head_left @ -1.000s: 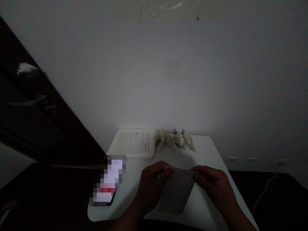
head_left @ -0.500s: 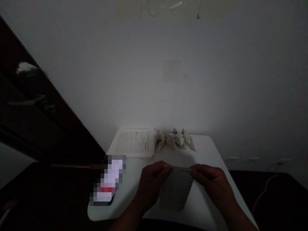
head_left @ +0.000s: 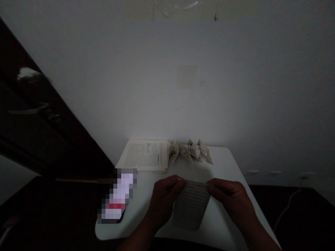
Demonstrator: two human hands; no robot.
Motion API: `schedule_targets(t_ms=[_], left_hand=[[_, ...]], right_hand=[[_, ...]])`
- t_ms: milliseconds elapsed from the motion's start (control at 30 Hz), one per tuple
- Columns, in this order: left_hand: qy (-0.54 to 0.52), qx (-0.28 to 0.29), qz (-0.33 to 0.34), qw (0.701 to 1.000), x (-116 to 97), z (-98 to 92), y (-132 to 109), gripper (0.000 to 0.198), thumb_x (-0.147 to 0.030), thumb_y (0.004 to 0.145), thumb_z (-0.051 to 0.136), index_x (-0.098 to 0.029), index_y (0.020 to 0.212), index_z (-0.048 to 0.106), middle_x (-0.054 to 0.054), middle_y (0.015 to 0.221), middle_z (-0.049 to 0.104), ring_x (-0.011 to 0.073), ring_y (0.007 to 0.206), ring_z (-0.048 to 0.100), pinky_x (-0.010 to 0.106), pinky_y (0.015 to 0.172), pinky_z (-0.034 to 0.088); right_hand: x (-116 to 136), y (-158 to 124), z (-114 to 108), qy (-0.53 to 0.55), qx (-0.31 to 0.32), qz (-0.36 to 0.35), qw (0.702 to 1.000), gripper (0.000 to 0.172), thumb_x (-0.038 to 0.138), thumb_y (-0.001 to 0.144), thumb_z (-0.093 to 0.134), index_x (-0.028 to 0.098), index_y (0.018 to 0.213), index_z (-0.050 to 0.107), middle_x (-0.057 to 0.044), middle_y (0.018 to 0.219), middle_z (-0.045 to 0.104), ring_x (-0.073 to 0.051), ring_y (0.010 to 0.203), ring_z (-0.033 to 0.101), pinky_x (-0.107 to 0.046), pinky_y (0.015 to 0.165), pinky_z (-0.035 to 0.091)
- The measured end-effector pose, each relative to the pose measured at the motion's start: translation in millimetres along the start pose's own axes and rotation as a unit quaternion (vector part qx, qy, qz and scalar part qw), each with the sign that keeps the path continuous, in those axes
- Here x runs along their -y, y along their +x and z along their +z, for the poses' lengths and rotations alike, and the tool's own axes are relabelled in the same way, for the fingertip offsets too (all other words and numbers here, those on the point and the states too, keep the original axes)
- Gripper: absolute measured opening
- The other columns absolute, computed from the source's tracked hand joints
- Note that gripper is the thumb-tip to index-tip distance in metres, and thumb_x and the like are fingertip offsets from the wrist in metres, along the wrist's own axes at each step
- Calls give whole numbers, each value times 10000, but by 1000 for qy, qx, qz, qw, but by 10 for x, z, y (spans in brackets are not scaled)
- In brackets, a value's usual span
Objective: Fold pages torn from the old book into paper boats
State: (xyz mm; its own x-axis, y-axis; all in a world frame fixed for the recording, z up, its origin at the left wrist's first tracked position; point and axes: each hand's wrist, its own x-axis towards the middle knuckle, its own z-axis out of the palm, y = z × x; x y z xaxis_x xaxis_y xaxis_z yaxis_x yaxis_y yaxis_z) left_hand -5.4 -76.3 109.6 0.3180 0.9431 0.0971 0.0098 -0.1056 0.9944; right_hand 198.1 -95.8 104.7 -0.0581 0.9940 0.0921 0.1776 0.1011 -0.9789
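Note:
Between my two hands hangs a sheet of printed paper (head_left: 192, 207), folded along its upper edge and tilted over the near part of the table. My left hand (head_left: 167, 193) pinches the paper's upper left corner, thumb in front. At the upper right corner, my right hand (head_left: 229, 193) grips it the same way. Beyond my hands, several folded paper boats (head_left: 195, 152) made of printed paper stand in a row. A stack of printed pages (head_left: 146, 155) lies to their left.
The white table (head_left: 222, 155) stands against a pale wall (head_left: 146, 87). On its left edge lies a phone (head_left: 119, 195), blurred out by pixels. A dark door (head_left: 47, 122) with a handle is at the left. A cable (head_left: 285, 209) hangs from a socket at the right.
Both hands keep their hold on the paper in nearly the same place. Its lower part has shifted very slightly.

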Motion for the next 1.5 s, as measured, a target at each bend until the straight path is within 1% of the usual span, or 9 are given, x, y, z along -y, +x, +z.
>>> schedule_targets(t_ms=[167,400,567,700,833,933,1100,1267,1500], left_hand=[[9,-17,0,1000,-10,0,0,357,-412,827,514,-152,583,501,-30,584,408,105,570,383,212,538,318],[25,-17,25,999,-4,-4,-18,299,-351,851,503,-145,648,579,-12,628,487,117,610,452,216,575,349],[39,-32,46,998,-27,-24,-17,261,-323,857,504,-154,689,610,-9,651,530,119,630,485,211,590,367],[39,-29,58,997,-31,-37,-15,227,-296,855,517,-163,722,643,-2,696,577,122,654,516,215,620,387],[39,-36,55,997,-21,-44,-12,200,-285,842,544,-164,726,653,-4,695,589,117,651,526,206,615,392],[38,-39,57,997,-10,-48,-12,185,-273,839,552,-167,726,654,-10,689,592,111,651,532,196,612,393],[41,-34,69,996,0,-42,-24,176,-260,844,546,-174,742,661,-11,710,612,108,663,547,192,627,402],[58,-37,83,994,-7,-36,-32,173,-249,850,537,-174,766,668,-1,736,630,116,682,566,198,650,417],[69,-35,99,992,-19,-44,-28,161,-227,848,543,-175,761,668,-1,745,638,116,697,586,197,666,431]], right_hand=[[11,5,2,2,1,-9,1000,223,392,734,646,183,681,704,-16,653,671,-186,645,630,-243,595,518],[22,2,9,9,-2,-27,1000,160,333,739,653,192,682,706,-18,659,677,-176,637,631,-231,584,509],[41,-22,10,0,-32,-42,999,124,314,682,705,195,718,714,-29,682,695,-185,643,646,-250,606,527],[48,-29,13,-2,-42,-57,998,103,303,696,698,207,730,715,-28,703,698,-180,656,653,-250,623,535],[26,-31,7,-2,-38,-68,997,71,280,715,688,223,748,717,-15,719,697,-166,664,655,-224,624,533],[9,-33,0,0,-48,-76,996,65,269,719,686,224,756,715,-16,730,696,-166,674,655,-223,628,534],[35,-29,5,-1,-57,-96,994,45,249,722,680,212,723,705,-18,709,685,-158,647,642,-215,599,526],[51,-21,11,0,-60,-122,991,32,216,725,675,210,703,697,-23,711,682,-162,665,640,-216,599,520],[35,-17,2,3,-51,-131,990,56,179,735,666,223,723,700,-13,735,691,-149,680,645,-201,614,523]])
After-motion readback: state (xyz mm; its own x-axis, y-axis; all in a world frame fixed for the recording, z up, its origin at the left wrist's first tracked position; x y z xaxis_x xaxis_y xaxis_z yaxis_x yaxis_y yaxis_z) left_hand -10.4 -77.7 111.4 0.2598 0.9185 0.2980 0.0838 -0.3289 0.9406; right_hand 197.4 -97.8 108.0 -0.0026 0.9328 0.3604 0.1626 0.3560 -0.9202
